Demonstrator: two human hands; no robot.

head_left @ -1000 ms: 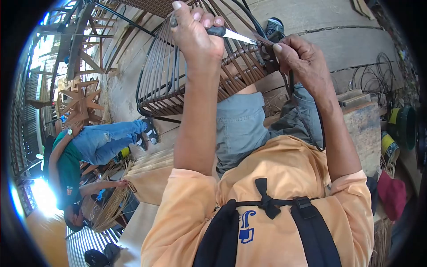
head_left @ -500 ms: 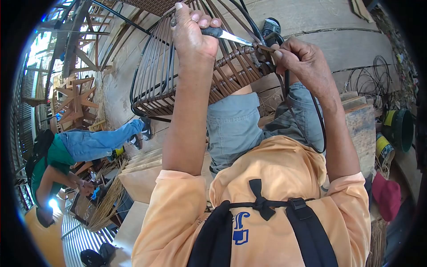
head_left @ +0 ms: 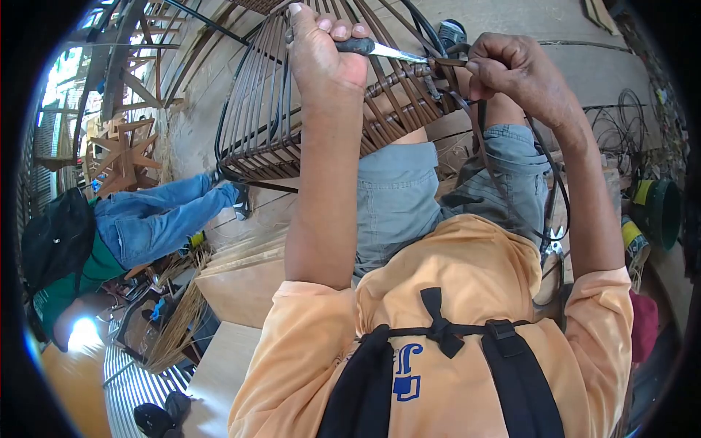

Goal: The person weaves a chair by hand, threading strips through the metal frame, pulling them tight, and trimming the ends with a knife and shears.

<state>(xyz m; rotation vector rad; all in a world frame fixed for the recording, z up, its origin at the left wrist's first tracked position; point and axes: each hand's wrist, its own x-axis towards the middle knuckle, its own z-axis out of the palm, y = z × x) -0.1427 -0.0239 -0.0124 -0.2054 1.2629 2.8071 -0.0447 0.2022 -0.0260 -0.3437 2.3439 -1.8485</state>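
Observation:
My left hand point(head_left: 327, 55) is wrapped round the dark handle of a tool with a tapering metal blade point(head_left: 398, 53). Its tip meets the corner of a brown rattan frame point(head_left: 387, 125), by a bound joint. Between thumb and bent fingers, my right hand point(head_left: 507, 69) pinches a flat brown weaving strip point(head_left: 449, 63) beside the blade tip. The strip's long tail point(head_left: 493, 175) hangs down over my right trouser leg. Slim rods run side by side across the frame, which lies before my knees.
A person in a green shirt and jeans point(head_left: 157, 215) bends over at the left, near a bundle of thin strands point(head_left: 175, 325). Stacked boards point(head_left: 244, 285) are beside me. Coiled dark strands point(head_left: 621, 128) and a green bucket point(head_left: 663, 212) stand at the right.
My right hand has moved slightly up and right, with the strip drawn out straighter from the joint. The tool tip stays at that corner. The person at the left has turned and bent further.

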